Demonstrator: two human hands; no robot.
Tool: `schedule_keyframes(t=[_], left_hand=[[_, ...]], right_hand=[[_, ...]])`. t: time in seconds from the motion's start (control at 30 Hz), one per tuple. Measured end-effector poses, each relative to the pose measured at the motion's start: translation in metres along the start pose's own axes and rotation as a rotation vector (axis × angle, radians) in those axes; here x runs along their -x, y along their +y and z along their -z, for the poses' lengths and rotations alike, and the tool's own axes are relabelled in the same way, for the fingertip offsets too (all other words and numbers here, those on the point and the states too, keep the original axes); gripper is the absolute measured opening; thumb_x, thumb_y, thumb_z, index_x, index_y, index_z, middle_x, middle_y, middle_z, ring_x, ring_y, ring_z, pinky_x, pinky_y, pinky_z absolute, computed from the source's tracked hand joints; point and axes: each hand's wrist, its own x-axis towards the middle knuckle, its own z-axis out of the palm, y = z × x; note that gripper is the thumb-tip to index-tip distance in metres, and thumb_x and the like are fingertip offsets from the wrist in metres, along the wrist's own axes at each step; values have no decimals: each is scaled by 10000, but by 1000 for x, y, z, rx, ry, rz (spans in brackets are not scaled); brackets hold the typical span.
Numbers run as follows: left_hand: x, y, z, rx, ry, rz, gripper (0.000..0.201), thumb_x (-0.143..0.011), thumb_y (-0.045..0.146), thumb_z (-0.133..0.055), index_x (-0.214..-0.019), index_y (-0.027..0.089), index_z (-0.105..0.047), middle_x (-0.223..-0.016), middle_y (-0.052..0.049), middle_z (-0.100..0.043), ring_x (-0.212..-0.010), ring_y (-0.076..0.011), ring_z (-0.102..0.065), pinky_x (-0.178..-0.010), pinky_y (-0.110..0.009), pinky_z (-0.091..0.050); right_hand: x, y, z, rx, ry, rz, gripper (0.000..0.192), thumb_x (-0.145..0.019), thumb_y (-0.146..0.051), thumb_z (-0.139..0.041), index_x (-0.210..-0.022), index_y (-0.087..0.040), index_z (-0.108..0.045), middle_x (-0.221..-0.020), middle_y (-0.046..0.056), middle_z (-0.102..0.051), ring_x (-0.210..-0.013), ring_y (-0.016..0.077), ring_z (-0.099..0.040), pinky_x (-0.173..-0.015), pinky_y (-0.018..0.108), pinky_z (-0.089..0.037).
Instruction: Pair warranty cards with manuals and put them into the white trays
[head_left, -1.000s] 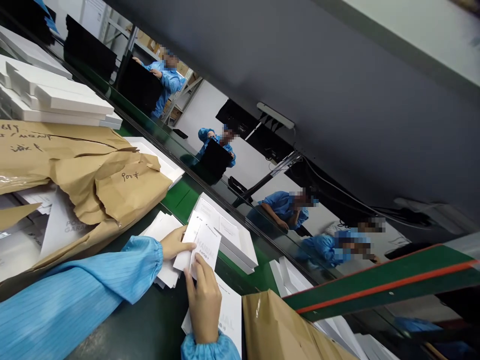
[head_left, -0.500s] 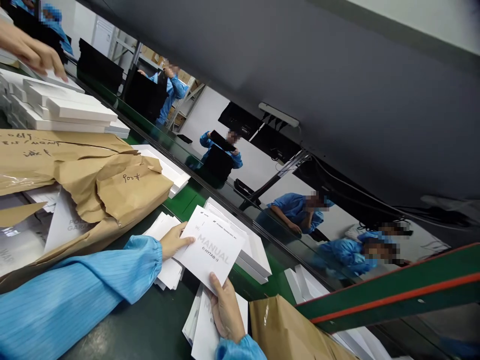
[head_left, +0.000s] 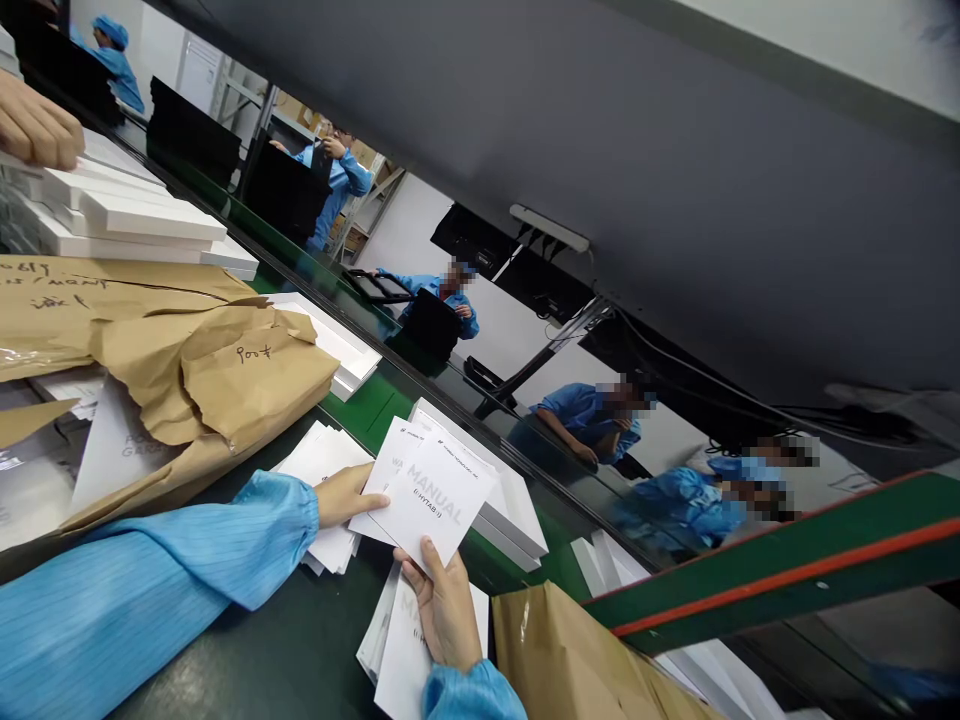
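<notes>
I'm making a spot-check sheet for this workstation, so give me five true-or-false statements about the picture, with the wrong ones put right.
1. The right hand holds a booklet marked MANUAL. True.
2. The left hand holds a pen. False: it holds a white card, partly covered by the booklet.
3. Printed papers show inside the torn brown bag on the left of the picture. True.
4. The person's sleeves are red. False: both blue sleeves are plain to see.
5. Another person's hand is at the white boxes at upper left. True.
</notes>
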Motion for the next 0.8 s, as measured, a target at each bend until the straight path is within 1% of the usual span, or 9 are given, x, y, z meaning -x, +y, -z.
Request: schedule_keyframes(t=[0.27, 0.43, 0.57, 0.67, 0.73, 0.77, 0.8], left_hand=[[0, -3, -1, 39, 21, -21, 377, -698, 267, -485, -1047, 129, -448, -1065, -73, -526, -964, -193, -474, -832, -307, -357], [0, -2, -2, 106, 33, -42, 405, -717, 321, -458, -1060, 106, -441, -1065, -95, -521, -976, -208, -464, -831, -319, -356], [-3, -5, -6, 174, 71, -15, 450, -723, 392, -426, -1061, 94, -440, -1048, -102, -532, -966, -218, -471, -804, -327, -376], [-3, -3, -4, 224, 78, 4, 473, -707, 411, -439, -1063, 100, -438, -1017, -96, -553, -938, -215, -490, -772, -321, -401], [1, 2, -1, 228, 70, 23, 491, -669, 412, -486, -1060, 117, -446, -986, -81, -572, -920, -217, -500, -750, -318, -417], [3, 4, 0, 221, 61, 34, 503, -644, 407, -514, -1056, 126, -452, -972, -73, -580, -913, -220, -504, -742, -317, -424], [6, 4, -1, 210, 79, 72, 508, -626, 410, -527, -1050, 137, -460, -944, -66, -594, -882, -223, -521, -715, -320, -437]], right_hand=[[-2, 2, 1, 62, -39, 34, 525, -666, -286, -589, -1108, -159, -336, -801, 27, -569, -560, 96, -542, -504, 183, -452], [-1, 3, 1, 95, -65, 55, 507, -672, -312, -578, -1101, -173, -346, -821, 33, -571, -542, 90, -528, -472, 179, -424], [-2, 4, 5, 112, -93, 57, 443, -682, -317, -566, -1057, -156, -391, -811, 41, -569, -547, 96, -528, -490, 197, -425], [-6, 8, 2, 116, -111, 63, 406, -683, -312, -566, -1026, -153, -416, -824, 47, -566, -563, 101, -532, -505, 208, -431], [-5, 10, -2, 118, -101, 80, 399, -670, -324, -576, -999, -145, -439, -786, 41, -569, -541, 100, -527, -494, 213, -432], [-4, 11, -1, 127, -72, 98, 392, -667, -336, -577, -981, -136, -453, -749, 35, -569, -530, 99, -523, -486, 213, -432], [-1, 11, 2, 126, -60, 107, 398, -663, -349, -577, -974, -128, -462, -713, 24, -561, -509, 97, -513, -492, 229, -438]])
